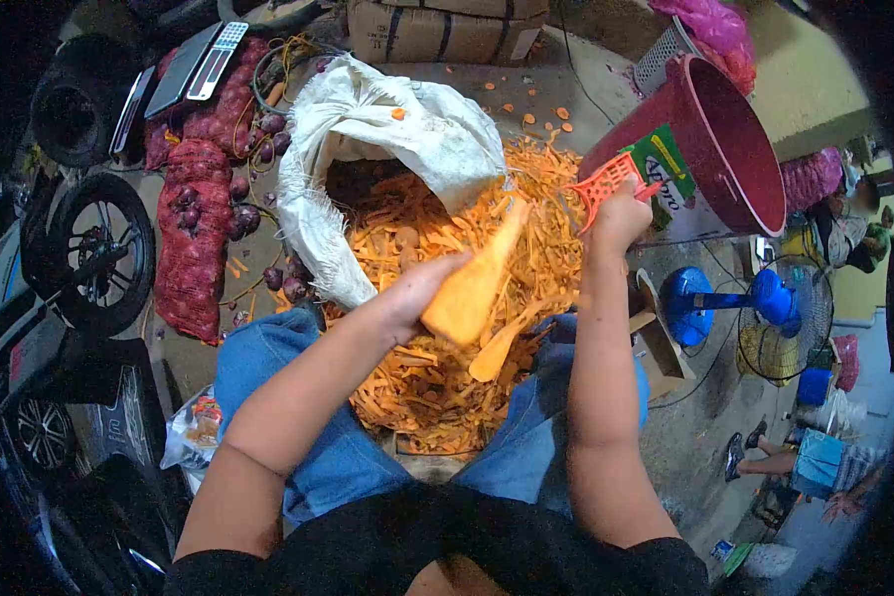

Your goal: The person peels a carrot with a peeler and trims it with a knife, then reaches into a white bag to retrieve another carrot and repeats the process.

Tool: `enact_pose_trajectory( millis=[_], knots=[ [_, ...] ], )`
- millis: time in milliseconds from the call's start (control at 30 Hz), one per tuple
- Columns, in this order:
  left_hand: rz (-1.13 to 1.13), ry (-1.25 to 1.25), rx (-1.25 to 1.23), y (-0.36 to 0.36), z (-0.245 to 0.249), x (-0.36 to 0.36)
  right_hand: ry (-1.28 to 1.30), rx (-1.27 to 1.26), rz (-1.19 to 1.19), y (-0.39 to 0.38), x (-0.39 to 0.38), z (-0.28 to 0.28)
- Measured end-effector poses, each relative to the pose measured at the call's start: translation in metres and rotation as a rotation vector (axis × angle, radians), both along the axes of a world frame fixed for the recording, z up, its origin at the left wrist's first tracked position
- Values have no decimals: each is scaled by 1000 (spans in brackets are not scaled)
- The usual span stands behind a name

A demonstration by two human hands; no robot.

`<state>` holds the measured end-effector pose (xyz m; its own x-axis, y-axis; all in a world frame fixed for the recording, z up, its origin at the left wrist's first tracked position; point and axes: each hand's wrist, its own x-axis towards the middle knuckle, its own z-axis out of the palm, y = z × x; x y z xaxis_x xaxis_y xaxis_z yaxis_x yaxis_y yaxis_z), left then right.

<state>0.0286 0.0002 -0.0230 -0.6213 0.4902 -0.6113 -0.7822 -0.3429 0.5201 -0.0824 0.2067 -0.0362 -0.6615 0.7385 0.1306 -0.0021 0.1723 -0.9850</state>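
My left hand (422, 296) is wrapped round the thick end of a large peeled-looking carrot (477, 283), its narrow tip pointing up and away from me. In my right hand (621, 219) is a red-orange plastic peeler (606, 186), held up to the right of the carrot and apart from it. Below both hands, a deep heap of orange carrot peelings (417, 382) spreads between my knees. A long, pale orange piece (512, 343) lies over the heap, just right of the held carrot. The white woven sack (318, 214) gapes beside the peelings.
A tilted dark red bucket (606, 134) stands close behind my right hand. Red net bags of onions (191, 268) lie on the left, near a motorbike wheel (99, 253). A blue fan (690, 305) is at right. Another person (815, 467) is at far right.
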Motion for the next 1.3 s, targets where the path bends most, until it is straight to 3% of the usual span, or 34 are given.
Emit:
enact_pose_trajectory(
  millis=[100,133,233,300,400,600,700,800,833,900,1033,1133,1300],
  knots=[
    [229,-49,16,-8,-15,-14,-51,-96,193,-36,18,24],
    [290,-46,-4,-9,-12,-17,55,-214,288,-55,28,35],
    [323,-81,198,-13,-18,-22,51,-152,343,-86,47,28],
    [287,-55,230,-12,-14,-21,-19,-78,562,-91,56,20],
    [349,-52,216,-5,-5,-22,-29,-88,555,-91,58,18],
    [207,9,231,-7,-10,-21,31,-102,413,-69,40,25],
    [130,196,20,-7,-2,-20,9,-26,538,-51,36,27],
    [44,507,-337,-8,-2,-22,-266,463,873,-36,34,20],
    [44,507,-335,-10,-6,-23,-267,464,873,-37,36,23],
    [4,798,-688,-13,-12,-24,-470,668,959,-42,46,29],
    [-64,889,-917,-12,6,-21,-489,738,1007,-42,47,23],
    [-97,939,-968,-13,16,-19,-539,625,1045,-42,47,24],
    [-138,1059,-1074,-18,20,-23,-565,645,1077,-34,40,10]
  ],
)
